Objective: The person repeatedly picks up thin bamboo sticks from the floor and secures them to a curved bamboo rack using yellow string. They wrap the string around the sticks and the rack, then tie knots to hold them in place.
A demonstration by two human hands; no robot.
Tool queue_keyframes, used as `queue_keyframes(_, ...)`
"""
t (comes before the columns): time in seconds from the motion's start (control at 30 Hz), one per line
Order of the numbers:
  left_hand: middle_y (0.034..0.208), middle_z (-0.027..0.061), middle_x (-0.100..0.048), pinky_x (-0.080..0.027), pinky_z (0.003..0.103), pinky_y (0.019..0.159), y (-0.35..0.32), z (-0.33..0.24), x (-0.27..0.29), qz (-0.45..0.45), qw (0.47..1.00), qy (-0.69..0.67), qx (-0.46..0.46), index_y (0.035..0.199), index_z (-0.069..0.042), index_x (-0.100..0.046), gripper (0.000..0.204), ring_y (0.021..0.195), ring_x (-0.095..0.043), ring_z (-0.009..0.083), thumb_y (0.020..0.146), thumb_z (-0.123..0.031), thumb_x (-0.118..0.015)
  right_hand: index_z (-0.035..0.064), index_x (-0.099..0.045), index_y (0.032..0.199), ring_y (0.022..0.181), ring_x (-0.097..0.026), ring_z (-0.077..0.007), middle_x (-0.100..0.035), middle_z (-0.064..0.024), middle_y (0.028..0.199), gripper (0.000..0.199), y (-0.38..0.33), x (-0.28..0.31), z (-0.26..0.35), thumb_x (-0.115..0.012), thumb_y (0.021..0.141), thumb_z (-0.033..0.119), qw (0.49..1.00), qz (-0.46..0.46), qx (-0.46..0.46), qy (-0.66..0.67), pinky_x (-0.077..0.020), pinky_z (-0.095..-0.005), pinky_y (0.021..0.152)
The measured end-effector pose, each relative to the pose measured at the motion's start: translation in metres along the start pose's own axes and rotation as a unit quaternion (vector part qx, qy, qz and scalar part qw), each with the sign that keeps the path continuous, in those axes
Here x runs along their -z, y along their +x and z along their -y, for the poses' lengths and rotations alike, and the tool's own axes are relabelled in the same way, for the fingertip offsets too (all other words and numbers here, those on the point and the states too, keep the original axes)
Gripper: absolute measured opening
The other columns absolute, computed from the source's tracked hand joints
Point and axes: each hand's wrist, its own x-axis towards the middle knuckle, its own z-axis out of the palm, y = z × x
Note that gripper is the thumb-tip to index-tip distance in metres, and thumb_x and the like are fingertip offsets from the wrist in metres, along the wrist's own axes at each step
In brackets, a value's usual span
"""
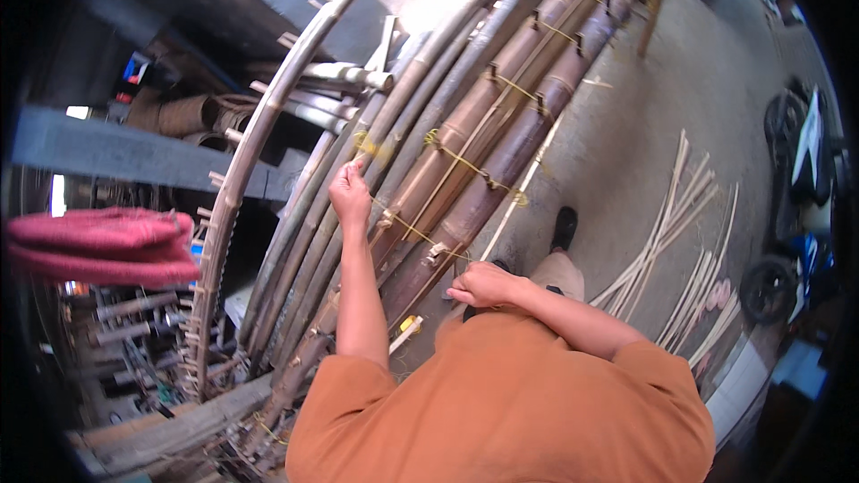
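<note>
A thin yellow string [413, 231] runs slantwise between my hands across a row of long bamboo poles. My left hand [350, 194] is raised over the poles on the left, fingers closed on one end of the string. Close to my body, my right hand [486, 285] is closed on the other end. Beneath the string lie a dark brown bamboo pole [490, 190] and a lighter bamboo pole [461, 130], side by side. More yellow ties and short dark pegs cross them farther up. A small bright yellow thing [410, 324] rests beside the poles, its kind unclear.
A curved bamboo pole with pegs [253, 141] rises at left, near a folded pink cloth [103, 246]. Thin bamboo strips [664, 225] lie on the concrete floor [658, 107] at right. A motorbike [810, 156] stands at the right edge.
</note>
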Motion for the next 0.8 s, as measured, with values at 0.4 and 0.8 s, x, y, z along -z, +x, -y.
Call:
queue_keyframes(0.4,0.112,0.0232,-0.067,-0.049,0.037,0.089,-0.002,-0.117,-0.134,0.166,0.875,0.375,-0.258,0.125,0.007,-0.057,0.040,0.102,-0.065,0.0319,0.098,-0.022,-0.053,0.0043,-0.062,0.098,0.094,-0.061,-0.0329,-0.064,-0.0140,0.099,0.023,-0.161,0.042,-0.141,-0.059,0.085,0.024,0.870,-0.396,-0.204,0.211,-0.0489,-0.0407,0.080)
queue_keyframes(0.8,0.109,0.0224,-0.068,-0.050,0.035,0.091,-0.365,-0.047,-0.619,0.747,0.540,0.381,-0.078,0.121,0.000,-0.062,0.034,0.104,-0.066,0.0311,0.096,-0.023,-0.059,0.0109,-0.072,0.088,0.089,-0.067,-0.0344,-0.070,-0.0161,0.091,0.016,-0.559,-0.098,-0.635,-0.060,0.083,0.020,0.390,-0.527,-0.692,0.302,-0.0527,-0.0443,0.078)
